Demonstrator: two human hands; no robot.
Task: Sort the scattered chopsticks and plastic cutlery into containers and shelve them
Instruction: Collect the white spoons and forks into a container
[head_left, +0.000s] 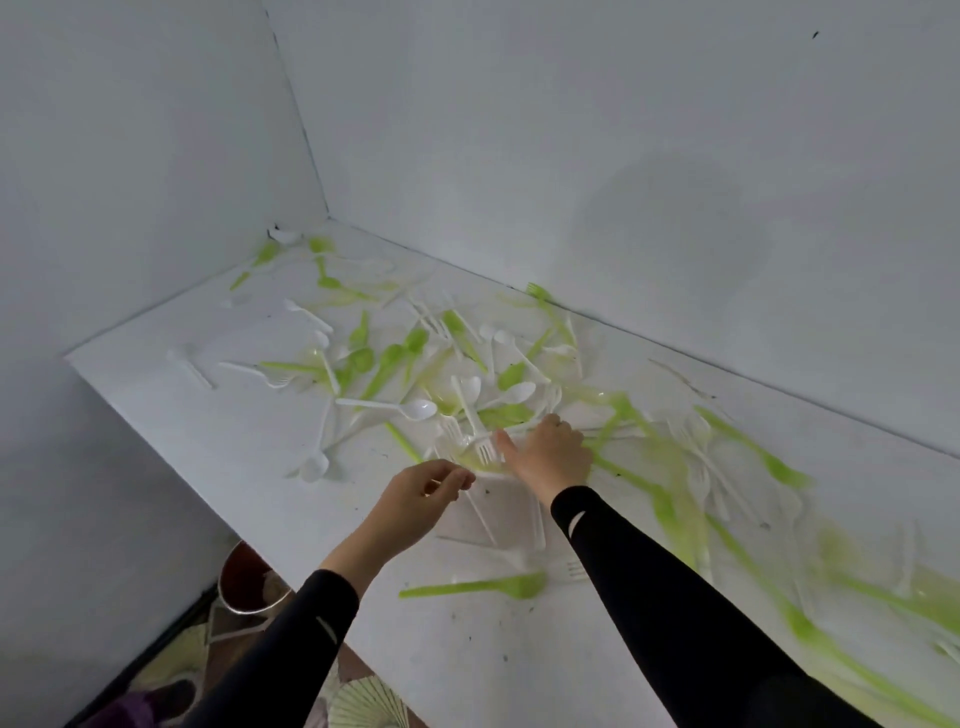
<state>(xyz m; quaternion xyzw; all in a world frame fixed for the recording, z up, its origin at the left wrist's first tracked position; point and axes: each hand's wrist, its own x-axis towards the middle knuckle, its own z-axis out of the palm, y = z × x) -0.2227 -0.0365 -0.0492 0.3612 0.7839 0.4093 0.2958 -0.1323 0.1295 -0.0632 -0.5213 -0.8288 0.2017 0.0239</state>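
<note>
Green and white plastic spoons and forks (415, 364) lie scattered over a white table (166, 395). My right hand (550, 452) rests on the pile near the middle, its fingers curled over a few white forks (485, 453) and its thumb pointing left. My left hand (421, 499) hovers just to the left and nearer to me, fingertips and thumb pinching the end of a thin white handle (491, 473). A single green fork (483, 586) lies between my forearms. No chopsticks or containers show.
White walls close the table at the back (623, 156) and the left (130, 156). The table's near-left edge runs diagonally; below it on the floor stand a dark red pot (249, 582) and a fan-patterned mat (363, 706). Blurred green cutlery (779, 467) covers the right side.
</note>
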